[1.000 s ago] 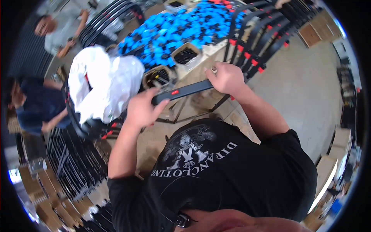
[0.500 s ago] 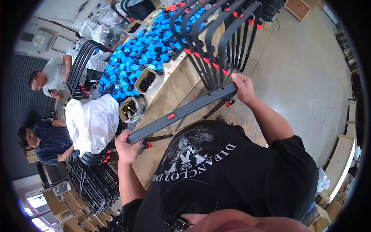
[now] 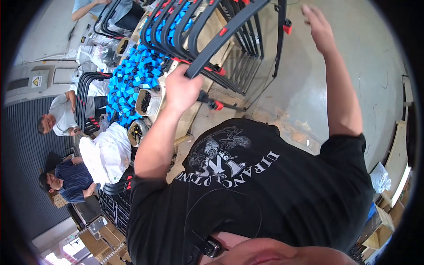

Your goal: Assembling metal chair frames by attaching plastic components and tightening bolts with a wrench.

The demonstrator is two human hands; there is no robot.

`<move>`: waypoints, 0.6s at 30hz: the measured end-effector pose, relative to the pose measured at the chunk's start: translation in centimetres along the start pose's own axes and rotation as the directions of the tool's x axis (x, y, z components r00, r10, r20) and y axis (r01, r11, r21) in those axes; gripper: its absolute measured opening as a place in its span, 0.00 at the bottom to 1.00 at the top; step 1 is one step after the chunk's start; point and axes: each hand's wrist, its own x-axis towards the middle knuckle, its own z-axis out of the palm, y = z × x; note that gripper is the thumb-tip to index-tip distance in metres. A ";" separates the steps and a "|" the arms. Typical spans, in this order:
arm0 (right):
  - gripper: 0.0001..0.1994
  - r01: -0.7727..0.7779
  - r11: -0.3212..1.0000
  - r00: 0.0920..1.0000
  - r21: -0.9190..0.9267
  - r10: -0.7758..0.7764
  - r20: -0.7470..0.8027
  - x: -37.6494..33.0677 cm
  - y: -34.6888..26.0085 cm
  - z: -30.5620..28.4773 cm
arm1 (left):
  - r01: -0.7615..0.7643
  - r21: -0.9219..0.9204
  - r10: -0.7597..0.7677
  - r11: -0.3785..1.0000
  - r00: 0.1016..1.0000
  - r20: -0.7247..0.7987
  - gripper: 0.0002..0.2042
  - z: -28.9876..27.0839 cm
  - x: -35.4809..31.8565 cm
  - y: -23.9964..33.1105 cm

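Note:
My left hand (image 3: 182, 90) is wrapped round the near end of a black bent-tube frame (image 3: 240, 20). Its wide top bar carries a small red insert, and a leg with a red clip (image 3: 287, 27) runs down at its right. My right hand (image 3: 319, 30) is raised to the right of that leg, apart from it, fingers stretched out and holding nothing. Just beyond the held frame, several similar black frames (image 3: 173, 27) with red clips stand in a row; part of the held frame runs past the top edge of view.
A wooden table (image 3: 187, 117) bears a heap of blue and black plastic pieces (image 3: 132, 75) and open boxes of small black parts (image 3: 143, 101). White sacking (image 3: 106, 152) lies at the left. Three co-workers are on the left side. Concrete floor (image 3: 304, 92) stretches to the right.
Both hands have moved up and away from my body, and the frame's top bar has swung farther out. My right hand has let go of the bar's far end.

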 end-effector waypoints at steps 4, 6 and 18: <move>0.25 -0.411 0.897 0.908 -0.164 0.418 0.010 -13.4 10.0 -4.8 | 0.025 -0.082 -0.024 0.996 1.000 0.013 0.13 6.7 4.6 1.6; 0.23 -0.638 0.741 0.754 -0.209 0.657 0.029 -22.4 17.0 -8.2 | 0.034 -0.135 -0.035 0.990 0.999 -0.001 0.13 9.3 6.3 1.9; 0.20 -0.975 -0.168 -0.156 -0.144 0.984 -0.092 -53.4 21.0 -13.8 | 0.015 -0.137 -0.032 0.990 0.992 -0.121 0.12 10.8 10.8 1.9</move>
